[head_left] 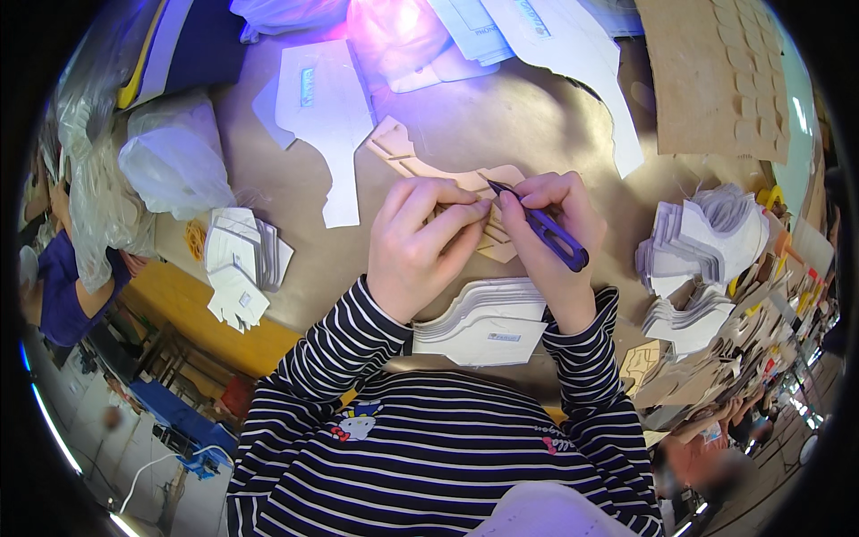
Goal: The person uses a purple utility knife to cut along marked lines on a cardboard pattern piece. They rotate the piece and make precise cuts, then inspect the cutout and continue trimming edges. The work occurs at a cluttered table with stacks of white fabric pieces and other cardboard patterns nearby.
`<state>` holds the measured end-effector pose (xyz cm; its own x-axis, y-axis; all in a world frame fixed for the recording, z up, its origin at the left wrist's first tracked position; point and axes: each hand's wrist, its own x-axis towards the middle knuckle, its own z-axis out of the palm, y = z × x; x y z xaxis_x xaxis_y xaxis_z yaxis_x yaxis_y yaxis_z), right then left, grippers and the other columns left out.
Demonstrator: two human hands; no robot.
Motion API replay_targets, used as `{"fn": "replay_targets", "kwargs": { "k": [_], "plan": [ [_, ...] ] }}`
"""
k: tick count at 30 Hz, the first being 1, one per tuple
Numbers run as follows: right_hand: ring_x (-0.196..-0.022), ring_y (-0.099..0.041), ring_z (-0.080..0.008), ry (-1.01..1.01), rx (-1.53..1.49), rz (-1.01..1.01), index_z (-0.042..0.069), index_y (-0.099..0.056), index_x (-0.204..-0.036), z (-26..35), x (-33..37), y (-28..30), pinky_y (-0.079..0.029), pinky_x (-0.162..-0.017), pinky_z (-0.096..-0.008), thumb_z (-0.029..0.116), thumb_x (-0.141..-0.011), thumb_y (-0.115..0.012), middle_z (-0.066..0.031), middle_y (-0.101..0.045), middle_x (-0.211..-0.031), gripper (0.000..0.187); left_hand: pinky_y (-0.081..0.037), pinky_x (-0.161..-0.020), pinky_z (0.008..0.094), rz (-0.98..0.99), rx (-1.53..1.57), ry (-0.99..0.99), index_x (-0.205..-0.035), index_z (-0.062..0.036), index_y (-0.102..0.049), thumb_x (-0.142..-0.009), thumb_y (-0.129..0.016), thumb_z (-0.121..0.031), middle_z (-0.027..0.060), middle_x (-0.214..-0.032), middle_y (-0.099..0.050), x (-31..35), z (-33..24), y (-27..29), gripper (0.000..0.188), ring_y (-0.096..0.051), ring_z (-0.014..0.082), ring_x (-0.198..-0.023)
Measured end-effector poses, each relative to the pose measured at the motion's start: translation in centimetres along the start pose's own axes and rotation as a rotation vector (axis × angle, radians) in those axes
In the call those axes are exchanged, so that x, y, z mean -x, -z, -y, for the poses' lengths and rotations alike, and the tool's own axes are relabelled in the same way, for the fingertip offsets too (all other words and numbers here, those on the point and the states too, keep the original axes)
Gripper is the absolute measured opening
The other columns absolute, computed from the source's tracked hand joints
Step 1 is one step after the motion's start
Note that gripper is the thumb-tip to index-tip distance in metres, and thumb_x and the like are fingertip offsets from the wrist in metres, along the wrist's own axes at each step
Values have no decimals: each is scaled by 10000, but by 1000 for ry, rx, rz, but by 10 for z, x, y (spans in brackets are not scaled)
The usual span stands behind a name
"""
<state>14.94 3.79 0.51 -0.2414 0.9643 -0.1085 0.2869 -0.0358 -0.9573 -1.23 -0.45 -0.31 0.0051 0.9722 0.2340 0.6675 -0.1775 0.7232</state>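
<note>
Slotted tan piece (467, 180) lies on the table (501, 107), directly under the fingertips. The left hand (416, 240) has its thumb and index finger pressed together on it; the right hand (548, 276) pinches a purple tool (537, 218), whose dark tip is at the piece. At nine o'clock from there sits a bulging white plastic bag (174, 154), too cloudy to show its contents, beside a crumpled clear bag (97, 179). At eleven o'clock, a glare-lit plastic bag (398, 36) hides its contents too. White stacked pieces (465, 337) lie at six o'clock.
</note>
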Motion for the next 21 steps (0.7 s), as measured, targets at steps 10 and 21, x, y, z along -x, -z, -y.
{"fn": "replay_targets", "kwargs": {
  "k": [10, 21],
  "plan": [
    [-579, -552, -98, 227, 82, -122, 14, -497, -771, -5, 2, 0, -458, -551, -219, -58, -814, -698, -69, -618, -731, 218, -498, -737, 343, -12, -14, 10, -861, -59, -702, -711, -746, -23, 36, -883, -626, 0, -3, -2, 161, -585, 239, -854],
    [-542, -542, -115, 246, 88, -186, 13, -466, -730, -7, 6, 2, -434, -517, -227, -109, -791, -662, -78, -590, -688, 239, -492, -746, 339, 46, -64, 40, -889, -65, -706, -664, -824, -192, 42, -921, -599, 3, -7, -1, 284, -561, 237, -891]
  ]
}}
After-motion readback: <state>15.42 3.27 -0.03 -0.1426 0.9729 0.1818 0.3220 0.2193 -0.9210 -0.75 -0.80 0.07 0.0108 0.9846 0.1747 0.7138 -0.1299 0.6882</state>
